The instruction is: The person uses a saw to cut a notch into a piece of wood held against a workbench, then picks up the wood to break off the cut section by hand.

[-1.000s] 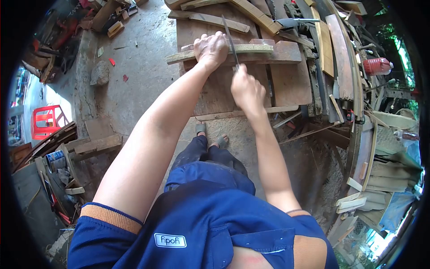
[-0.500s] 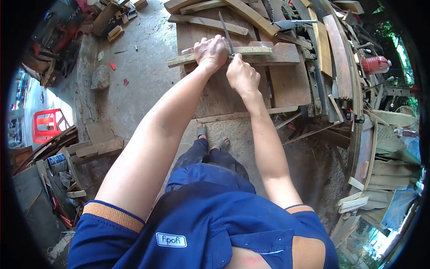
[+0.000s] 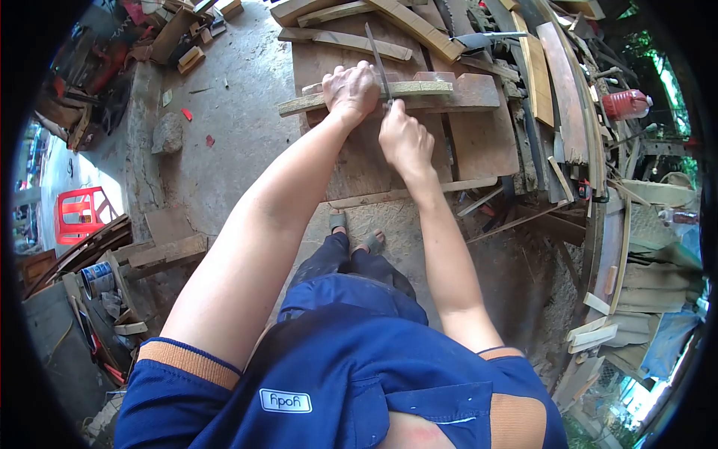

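Head view looked down past a blue shirt (image 3: 336, 352) to two busy hands. The right hand (image 3: 407, 141) was the nearer one, its fingers closed tight at the bottom end of a long, thin blade (image 3: 375, 51). Half a second before, that fist had been a bit farther off, almost up against the wood. Now it had come back a little toward the body, and the blade seemed to slide with it. To me, that looked like the pull part of a back-and-forth sawing stroke. The teeth were too small to see.

Just past the fist was the pale strip (image 3: 422, 88). It was long and skinny, with a rough, yellowish side, and it looked a tiny bit bent. It lay sideways over a brown block (image 3: 477, 96) on a wooden bench (image 3: 366, 161). The blade crossed it right beside the left hand (image 3: 351, 90), which was clamped down on it with curled fingers. The strip had hardly moved, so that hand seemed to hold it well. I could not tell how deep any cut went.

Farther off, more planks (image 3: 419, 28) lay at the back of the bench.
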A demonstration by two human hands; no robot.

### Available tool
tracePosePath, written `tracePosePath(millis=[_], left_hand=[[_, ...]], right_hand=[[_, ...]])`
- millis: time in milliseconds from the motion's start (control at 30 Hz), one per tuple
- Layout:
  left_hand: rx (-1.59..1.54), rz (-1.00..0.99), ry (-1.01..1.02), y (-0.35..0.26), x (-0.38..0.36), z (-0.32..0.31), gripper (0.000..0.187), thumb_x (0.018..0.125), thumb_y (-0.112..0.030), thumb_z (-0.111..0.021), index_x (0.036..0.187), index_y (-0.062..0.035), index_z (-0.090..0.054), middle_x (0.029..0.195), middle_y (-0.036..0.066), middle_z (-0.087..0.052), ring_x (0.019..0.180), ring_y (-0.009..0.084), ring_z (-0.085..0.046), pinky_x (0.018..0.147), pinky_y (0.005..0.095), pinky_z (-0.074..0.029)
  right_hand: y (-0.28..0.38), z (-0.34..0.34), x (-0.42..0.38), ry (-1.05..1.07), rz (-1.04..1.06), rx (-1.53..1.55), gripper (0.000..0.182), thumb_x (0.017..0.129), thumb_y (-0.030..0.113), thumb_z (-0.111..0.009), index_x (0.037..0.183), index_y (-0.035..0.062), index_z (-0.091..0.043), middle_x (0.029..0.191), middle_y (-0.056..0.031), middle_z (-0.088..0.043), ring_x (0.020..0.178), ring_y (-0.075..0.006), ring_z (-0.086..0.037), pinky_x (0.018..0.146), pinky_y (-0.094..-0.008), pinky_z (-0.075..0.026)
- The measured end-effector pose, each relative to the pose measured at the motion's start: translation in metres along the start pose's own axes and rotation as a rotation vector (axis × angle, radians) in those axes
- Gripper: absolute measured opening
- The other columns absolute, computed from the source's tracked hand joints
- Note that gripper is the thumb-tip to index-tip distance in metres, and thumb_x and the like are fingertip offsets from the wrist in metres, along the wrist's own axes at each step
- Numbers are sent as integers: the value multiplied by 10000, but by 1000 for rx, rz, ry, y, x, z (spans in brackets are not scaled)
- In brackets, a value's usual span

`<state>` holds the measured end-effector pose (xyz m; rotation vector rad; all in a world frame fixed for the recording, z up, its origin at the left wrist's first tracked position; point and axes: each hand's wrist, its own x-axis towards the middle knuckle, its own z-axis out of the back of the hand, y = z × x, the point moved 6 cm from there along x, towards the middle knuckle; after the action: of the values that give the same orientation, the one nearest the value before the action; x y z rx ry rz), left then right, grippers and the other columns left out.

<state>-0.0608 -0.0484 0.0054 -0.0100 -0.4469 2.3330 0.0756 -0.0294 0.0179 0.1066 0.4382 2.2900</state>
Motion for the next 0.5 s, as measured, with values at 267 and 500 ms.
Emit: tracePosePath(millis=[267,500], left_hand=[[4,-1,-3,1,0,-1,365,981,-341,-380,958,-118,-668,925,154,-714,962,324,-656,834,456,-473],[33,16,19,0,1,0,369,985,-339,-375,982,-122,-673,927,158,-714,971,323,-654,856,449,-472]], right_hand=[[-10,2,-24,34,15,17,200,942,164,-385,1040,25,-491,781,-267,-678,785,-430,-684,697,-567,-528],[-4,8,-32,31,10,21,207,936,160,-389,1018,14,-510,790,-263,-684,782,-420,-690,697,-533,-543]])
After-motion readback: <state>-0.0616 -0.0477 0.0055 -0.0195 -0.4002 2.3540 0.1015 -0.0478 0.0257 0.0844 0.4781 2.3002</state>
